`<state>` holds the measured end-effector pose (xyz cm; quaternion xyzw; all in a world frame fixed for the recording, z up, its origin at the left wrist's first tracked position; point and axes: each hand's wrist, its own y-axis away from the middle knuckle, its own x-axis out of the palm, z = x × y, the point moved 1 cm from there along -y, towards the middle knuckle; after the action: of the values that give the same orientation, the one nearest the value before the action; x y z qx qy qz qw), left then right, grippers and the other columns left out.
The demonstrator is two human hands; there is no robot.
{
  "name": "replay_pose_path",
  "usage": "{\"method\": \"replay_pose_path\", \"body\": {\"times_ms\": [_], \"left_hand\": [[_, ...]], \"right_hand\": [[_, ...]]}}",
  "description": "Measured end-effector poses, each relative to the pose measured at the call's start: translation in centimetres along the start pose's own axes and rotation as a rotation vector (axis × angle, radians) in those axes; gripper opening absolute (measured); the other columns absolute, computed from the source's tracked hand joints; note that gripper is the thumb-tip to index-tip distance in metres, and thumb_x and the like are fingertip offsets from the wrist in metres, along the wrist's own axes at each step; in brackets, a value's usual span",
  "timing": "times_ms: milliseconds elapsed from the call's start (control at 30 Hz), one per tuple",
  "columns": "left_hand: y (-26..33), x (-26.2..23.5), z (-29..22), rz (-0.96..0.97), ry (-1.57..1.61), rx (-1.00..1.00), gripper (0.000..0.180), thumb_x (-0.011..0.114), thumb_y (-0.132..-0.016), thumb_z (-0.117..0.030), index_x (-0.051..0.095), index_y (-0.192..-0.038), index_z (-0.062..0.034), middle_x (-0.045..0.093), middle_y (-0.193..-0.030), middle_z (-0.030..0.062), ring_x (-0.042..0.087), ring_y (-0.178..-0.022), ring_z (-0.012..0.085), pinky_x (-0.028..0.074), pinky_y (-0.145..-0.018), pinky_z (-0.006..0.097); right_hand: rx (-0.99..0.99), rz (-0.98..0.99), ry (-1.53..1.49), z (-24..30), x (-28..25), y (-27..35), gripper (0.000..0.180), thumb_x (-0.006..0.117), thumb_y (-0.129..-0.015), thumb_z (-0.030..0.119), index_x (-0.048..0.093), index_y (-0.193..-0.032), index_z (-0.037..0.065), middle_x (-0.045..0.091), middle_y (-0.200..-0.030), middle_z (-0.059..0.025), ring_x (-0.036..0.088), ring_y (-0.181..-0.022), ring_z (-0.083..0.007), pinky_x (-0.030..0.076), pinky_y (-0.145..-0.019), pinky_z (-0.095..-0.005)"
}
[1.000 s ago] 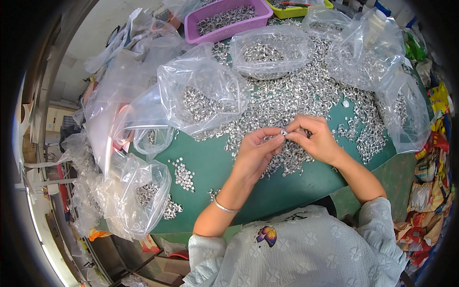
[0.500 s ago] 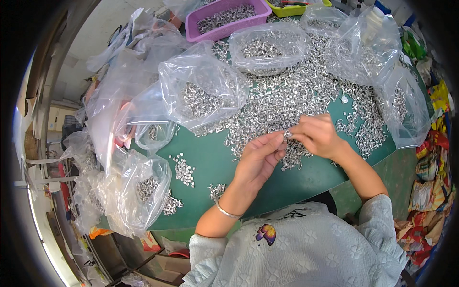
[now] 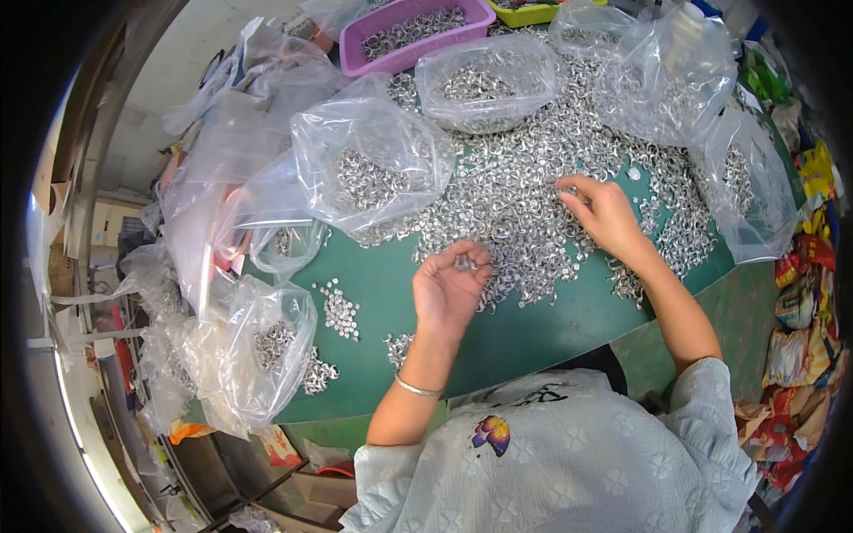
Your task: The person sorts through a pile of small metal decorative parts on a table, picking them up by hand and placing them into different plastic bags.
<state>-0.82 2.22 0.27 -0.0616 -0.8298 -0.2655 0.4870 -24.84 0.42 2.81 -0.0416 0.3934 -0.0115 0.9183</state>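
On the green desk (image 3: 533, 329), the left hand (image 3: 447, 289) pinches 1 small metal piece (image 3: 464, 263) – too small to tell its axis – while the right hand (image 3: 607, 213), fingers curled together, touches the silver heap (image 3: 524, 186).

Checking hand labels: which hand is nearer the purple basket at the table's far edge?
Right. The right hand reaches into the pile of small metal parts, below and right of the purple basket. The left hand is drawn back toward the body, farther below it.
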Motion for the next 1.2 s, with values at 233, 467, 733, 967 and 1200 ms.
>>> {"method": "replay_pose_path", "body": {"times_ms": [233,467,733,967,1200], "left_hand": [[-1.4,-0.4,-0.6,-0.137,-0.81,0.039,0.023,0.05,-0.092,-0.016,0.059,-0.095,0.0047,0.045,-0.065,-0.0046,0.039,-0.055,0.0023,0.029,-0.046,0.018],[-5.6,1.7,-0.3,-0.02,-1.729,0.442,0.016,0.069,-0.073,-0.012,0.067,-0.088,-0.0043,0.05,-0.052,0.0058,0.047,-0.045,0.0144,0.038,-0.047,0.028],[-5.9,1.9,-0.5,-0.045,-1.795,0.489,0.01,0.064,-0.074,-0.007,0.065,-0.079,0.0004,0.052,-0.053,0.0068,0.047,-0.046,0.0149,0.038,-0.047,0.029],[-3.9,1.0,-2.0,-0.029,-1.807,0.41,0.01,0.063,-0.073,-0.006,0.064,-0.082,-0.0022,0.05,-0.05,0.0079,0.048,-0.042,0.0193,0.038,-0.045,0.033],[-2.7,2.5,-2.3,0.101,-1.986,0.361,0.012,0.064,-0.075,-0.006,0.064,-0.088,-0.0033,0.042,-0.048,0.0042,0.038,-0.042,0.0106,0.033,-0.044,0.027]], "right_hand": [[-0.051,0.087,0.002,0.3,1.1,0.5,0.017,0.056,-0.086,0.015,0.064,-0.093,0.003,0.065,-0.079,-0.0125,0.061,-0.064,-0.0256,0.047,-0.062,-0.0325],[-0.172,0.081,0.161,0.0,3.5,2.0,0.012,0.067,-0.073,0.015,0.065,-0.082,0.007,0.062,-0.067,-0.0098,0.059,-0.059,-0.0268,0.045,-0.054,-0.0373],[0.154,0.148,-0.499,-2.4,1.3,1.3,0.009,0.062,-0.081,0.008,0.063,-0.083,-0.001,0.048,-0.061,0.0071,0.037,-0.055,-0.0024,0.031,-0.048,-0.0228],[0.161,0.053,-0.222,-2.6,-0.3,1.6,0.009,0.064,-0.08,0.009,0.063,-0.087,0.004,0.043,-0.058,0.0023,0.035,-0.051,-0.0048,0.03,-0.046,-0.0243],[-0.262,0.013,0.266,-1.4,1.6,1.8,0.014,0.066,-0.077,0.014,0.064,-0.089,0.007,0.061,-0.072,-0.0074,0.056,-0.057,-0.0229,0.042,-0.049,-0.0361]]}}
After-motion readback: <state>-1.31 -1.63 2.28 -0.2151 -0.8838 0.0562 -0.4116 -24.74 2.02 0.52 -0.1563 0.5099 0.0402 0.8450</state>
